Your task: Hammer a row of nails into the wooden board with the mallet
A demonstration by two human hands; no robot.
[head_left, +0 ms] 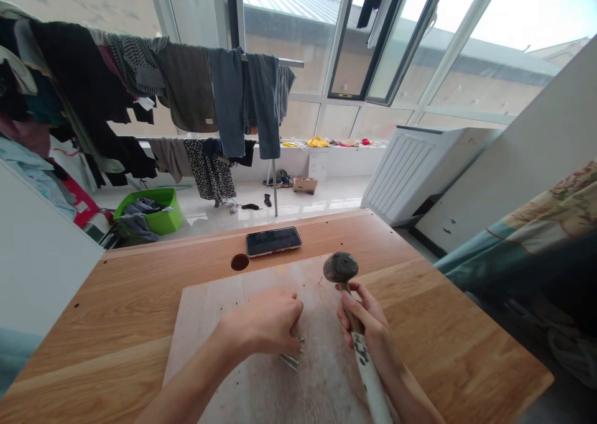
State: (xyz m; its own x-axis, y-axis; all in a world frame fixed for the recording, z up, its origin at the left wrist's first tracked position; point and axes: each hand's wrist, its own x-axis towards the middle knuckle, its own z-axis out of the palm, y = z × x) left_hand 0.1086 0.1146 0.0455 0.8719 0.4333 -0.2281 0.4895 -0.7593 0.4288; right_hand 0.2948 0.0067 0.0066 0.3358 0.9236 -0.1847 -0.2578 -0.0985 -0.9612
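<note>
My right hand (366, 321) is wrapped around the handle of a mallet (341, 267), whose dark rounded head points up and away from me. Worn white covering with dark patches coats the lower handle. Over a pale wooden board (205, 324), my left hand (270, 321) is curled with its fingers closed and turned down. Several loose nails (289, 362) lie right at its fingertips; whether the fingers pinch one is hidden. A small nail (319, 280) stands in the board just left of the mallet's head.
Board and phone (273, 242) rest on a wooden table (107, 324) with a round hole (239, 262) near its far edge. Beyond are a laundry rack hung with clothes (186, 82), a green tub (158, 211), a white ribbed cabinet (410, 169) and windows. A curtain (522, 237) hangs at right.
</note>
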